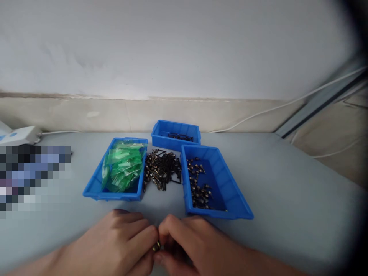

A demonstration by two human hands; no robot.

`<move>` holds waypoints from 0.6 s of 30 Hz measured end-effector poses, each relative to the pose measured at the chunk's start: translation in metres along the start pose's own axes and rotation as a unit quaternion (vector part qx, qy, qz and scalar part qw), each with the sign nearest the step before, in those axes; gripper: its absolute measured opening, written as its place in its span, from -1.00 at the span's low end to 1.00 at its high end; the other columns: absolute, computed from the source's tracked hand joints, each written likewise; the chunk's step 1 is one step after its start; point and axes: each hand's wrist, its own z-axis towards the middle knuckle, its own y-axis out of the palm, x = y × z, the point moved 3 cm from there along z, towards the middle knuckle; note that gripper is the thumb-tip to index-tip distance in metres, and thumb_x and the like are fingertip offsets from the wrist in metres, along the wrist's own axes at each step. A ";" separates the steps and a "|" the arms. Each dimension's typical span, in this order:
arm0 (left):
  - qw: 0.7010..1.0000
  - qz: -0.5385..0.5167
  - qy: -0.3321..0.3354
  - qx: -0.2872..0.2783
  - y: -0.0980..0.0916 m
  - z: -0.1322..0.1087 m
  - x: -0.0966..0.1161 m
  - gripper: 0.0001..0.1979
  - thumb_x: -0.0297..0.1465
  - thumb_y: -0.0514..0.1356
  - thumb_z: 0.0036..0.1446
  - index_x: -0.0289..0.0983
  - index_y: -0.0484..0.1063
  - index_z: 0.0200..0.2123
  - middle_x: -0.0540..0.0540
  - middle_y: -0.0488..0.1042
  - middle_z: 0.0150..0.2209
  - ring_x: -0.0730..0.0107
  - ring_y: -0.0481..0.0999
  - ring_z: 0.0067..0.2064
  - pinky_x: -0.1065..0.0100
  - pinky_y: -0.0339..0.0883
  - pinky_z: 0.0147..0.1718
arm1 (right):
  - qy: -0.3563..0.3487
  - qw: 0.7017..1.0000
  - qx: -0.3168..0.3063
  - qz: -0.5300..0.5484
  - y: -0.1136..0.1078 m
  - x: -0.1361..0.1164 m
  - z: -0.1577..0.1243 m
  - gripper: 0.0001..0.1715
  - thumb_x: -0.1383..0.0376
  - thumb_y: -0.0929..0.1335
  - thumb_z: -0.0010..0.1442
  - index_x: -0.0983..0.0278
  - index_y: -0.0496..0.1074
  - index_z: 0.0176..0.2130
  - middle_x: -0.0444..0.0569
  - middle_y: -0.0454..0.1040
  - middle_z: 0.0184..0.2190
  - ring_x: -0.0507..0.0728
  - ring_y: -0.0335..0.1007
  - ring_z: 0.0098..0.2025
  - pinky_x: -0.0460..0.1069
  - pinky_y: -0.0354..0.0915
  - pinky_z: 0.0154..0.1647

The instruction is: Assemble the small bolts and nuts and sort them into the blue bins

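Observation:
My left hand and my right hand meet at the front edge of the view, fingers curled and touching. Between their fingertips shows a small brass-coloured metal piece; the rest of it is hidden by the fingers. Just beyond the hands lies a loose heap of dark screws and brass-coloured metal parts on the table. To its right, a blue bin contains several small metal parts along its left side. Left of the heap, another blue bin holds green-tinted clear plastic bags.
Behind the heap stands a third blue bin with dark screws in it. A white box-like device with a cable sits at far left, near a pixelated patch. The grey table meets a wall; a metal post rises at right.

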 end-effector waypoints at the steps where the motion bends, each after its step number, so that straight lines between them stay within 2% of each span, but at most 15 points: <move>1: 1.000 0.001 -0.002 0.000 0.000 0.000 -0.001 -0.70 -0.55 -0.13 0.26 -0.26 0.29 -0.44 0.02 0.37 -0.56 0.42 0.33 -0.57 0.40 0.21 -0.59 | 0.001 1.000 -0.004 0.001 0.001 0.000 0.000 -0.91 0.34 0.38 0.08 0.20 0.34 -0.39 -0.27 0.50 -0.49 -0.06 0.40 -0.57 -0.22 0.14 -0.63; 5: 1.000 0.003 0.000 -0.001 -0.001 0.000 0.000 -0.70 -0.55 -0.14 0.28 -0.27 0.30 -0.42 0.02 0.37 -0.55 0.42 0.34 -0.56 0.40 0.22 -0.57 | 0.003 1.000 0.004 -0.004 0.000 0.001 0.002 -0.90 0.33 0.38 0.09 0.19 0.34 -0.39 -0.28 0.50 -0.49 -0.06 0.38 -0.59 -0.22 0.10 -0.66; 9: 1.000 0.006 -0.004 -0.003 -0.003 0.002 0.002 -0.69 -0.55 -0.14 0.28 -0.27 0.30 -0.43 0.01 0.38 -0.55 0.42 0.34 -0.56 0.41 0.21 -0.58 | -0.012 1.000 -0.027 0.007 0.001 0.001 0.003 -0.87 0.31 0.40 0.05 0.20 0.33 -0.43 -0.29 0.46 -0.56 -0.07 0.36 -0.62 -0.22 0.09 -0.67; 12: 1.000 0.004 -0.003 -0.002 -0.002 0.002 0.002 -0.68 -0.55 -0.14 0.28 -0.27 0.30 -0.44 0.01 0.37 -0.56 0.43 0.34 -0.56 0.42 0.20 -0.59 | 0.008 1.000 0.004 -0.011 0.000 0.001 0.002 -0.89 0.33 0.38 0.07 0.19 0.33 -0.41 -0.27 0.49 -0.50 -0.05 0.40 -0.57 -0.22 0.12 -0.62; 18: 1.000 0.001 0.003 -0.003 0.002 0.000 0.001 -0.67 -0.52 -0.15 0.30 -0.28 0.32 -0.44 0.01 0.37 -0.56 0.40 0.33 -0.57 0.39 0.21 -0.61 | 0.006 1.000 0.000 -0.016 0.001 0.000 0.003 -0.88 0.33 0.39 0.08 0.20 0.32 -0.42 -0.26 0.49 -0.49 -0.04 0.41 -0.56 -0.20 0.11 -0.62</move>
